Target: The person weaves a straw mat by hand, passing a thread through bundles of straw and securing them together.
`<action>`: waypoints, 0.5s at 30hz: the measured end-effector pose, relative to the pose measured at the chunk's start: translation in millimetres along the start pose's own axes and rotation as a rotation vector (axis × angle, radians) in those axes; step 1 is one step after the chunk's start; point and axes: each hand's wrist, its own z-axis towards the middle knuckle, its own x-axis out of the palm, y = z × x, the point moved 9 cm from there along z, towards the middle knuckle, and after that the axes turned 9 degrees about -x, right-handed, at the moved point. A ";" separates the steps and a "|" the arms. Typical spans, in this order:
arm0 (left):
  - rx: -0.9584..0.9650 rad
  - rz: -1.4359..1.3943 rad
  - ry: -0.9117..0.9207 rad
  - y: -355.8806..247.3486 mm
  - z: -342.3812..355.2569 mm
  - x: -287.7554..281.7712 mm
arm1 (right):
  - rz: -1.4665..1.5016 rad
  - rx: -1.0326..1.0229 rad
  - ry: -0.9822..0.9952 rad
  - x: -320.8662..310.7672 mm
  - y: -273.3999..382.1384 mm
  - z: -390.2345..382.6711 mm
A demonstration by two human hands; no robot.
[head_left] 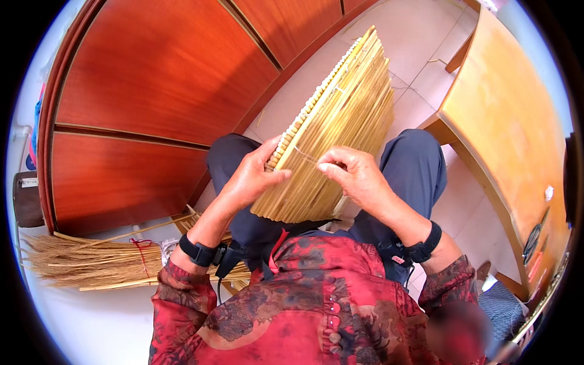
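A flat panel of yellow straw stalks stands tilted across my lap, with a row of pale wrapped knots along its left edge. My left hand grips the lower part of that edge, thumb on the stalks and fingers mostly hidden behind. My right hand is closed in a pinch on a thin pale thread that runs over the stalks to the knotted edge.
Red-brown wooden cabinet doors line the left. A light wooden table at the right carries scissors. A sheaf of bristly straw lies low at the left. Pale floor tiles show beyond the panel.
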 end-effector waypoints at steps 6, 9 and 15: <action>-0.064 -0.117 0.023 30.7 -5.4 -1.4 | -0.053 -0.008 0.038 8.6 -17.2 -3.2; -0.088 -0.232 -0.017 38.3 -13.1 0.8 | -0.005 0.008 0.028 10.4 -22.3 -4.9; -0.047 -0.356 -0.072 24.6 -13.4 5.0 | 0.043 0.176 0.102 6.2 -25.4 -12.5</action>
